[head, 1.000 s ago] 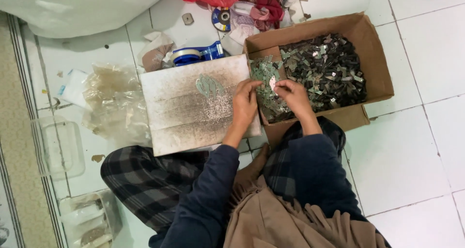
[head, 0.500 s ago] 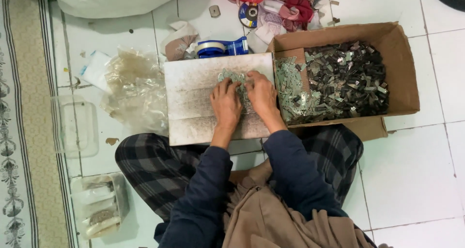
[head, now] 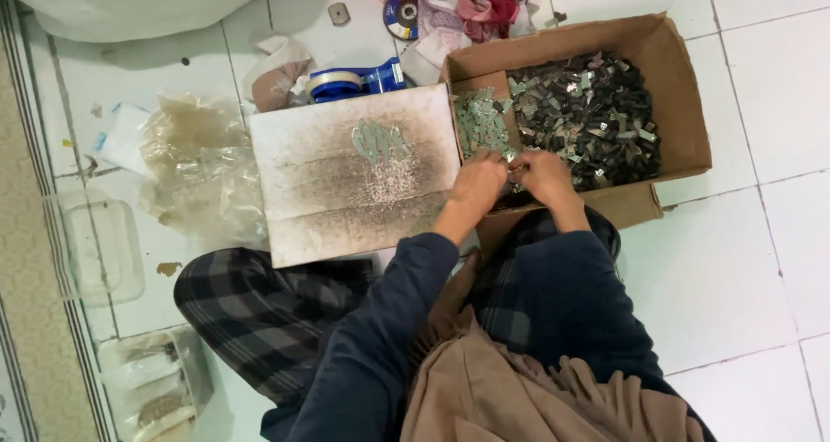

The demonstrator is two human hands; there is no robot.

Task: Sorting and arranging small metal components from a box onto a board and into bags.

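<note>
Your left hand (head: 477,183) and right hand (head: 543,176) have moved off the flat board (head: 346,209), where they were pressed together half a second ago, and now meet at the near edge of the cardboard box (head: 674,88). Both dip into the small metal pieces (head: 579,118); the fingers curl down among them, but you cannot tell whether they are clenched on any piece. A small cluster of pale pieces (head: 379,139) lies on the board's upper middle, above a patch of light grit, so a batch appears set down and a fresh handful is being gathered. Inside the box, lighter pieces sit left, darker ones right. Behind the board lie a blue tape dispenser (head: 350,81) and a grinding disc (head: 401,14); crumpled clear plastic bags (head: 194,170) lie to its left. Nothing blocks the path between box and board.
</note>
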